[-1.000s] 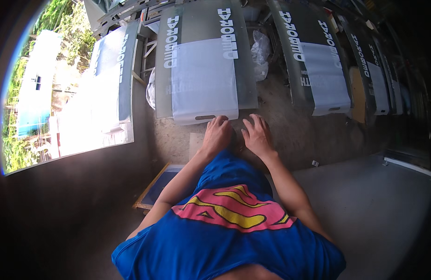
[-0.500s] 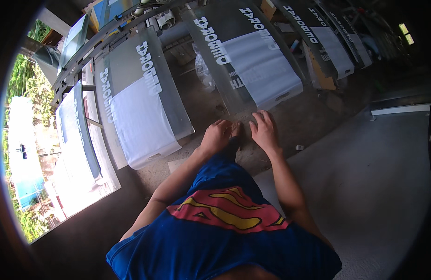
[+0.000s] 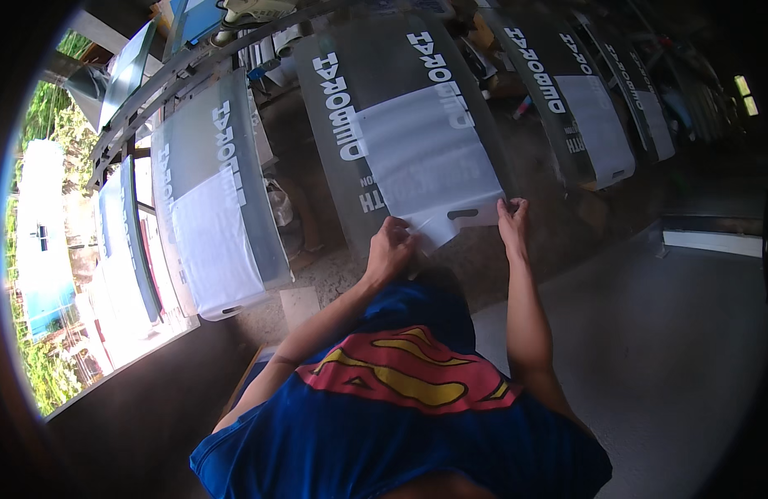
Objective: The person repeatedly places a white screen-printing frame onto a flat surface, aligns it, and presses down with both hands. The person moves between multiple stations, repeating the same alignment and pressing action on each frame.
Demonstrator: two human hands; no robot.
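- Blue cloth is covering the person's body as a shirt [image 3: 401,453]; a red and yellow emblem [image 3: 417,374] is spreading across its chest
- a grey floor [image 3: 625,366] is stretching away to the right of the body; a pale flat piece [image 3: 299,308] is lying on the ground at left, beyond the left forearm
- the left hand [image 3: 391,254] is bending inward, its fingers gripping the white bag [image 3: 434,175] near its lower left corner
- the right hand [image 3: 514,223] is pinching the bag's lower right corner between thumb and fingers
- the bag is lying over the lower part of a dark board [image 3: 384,66] with white lettering, straight ahead; its handle slot [image 3: 463,214] is showing just beside the right hand
- another bagged board [image 3: 251,150] is standing to the left; more boards [image 3: 538,91] are lining up to the right
- a metal rail [image 3: 214,66] is running behind the left boards; bright daylight is filling the window [image 3: 51,266] at far left
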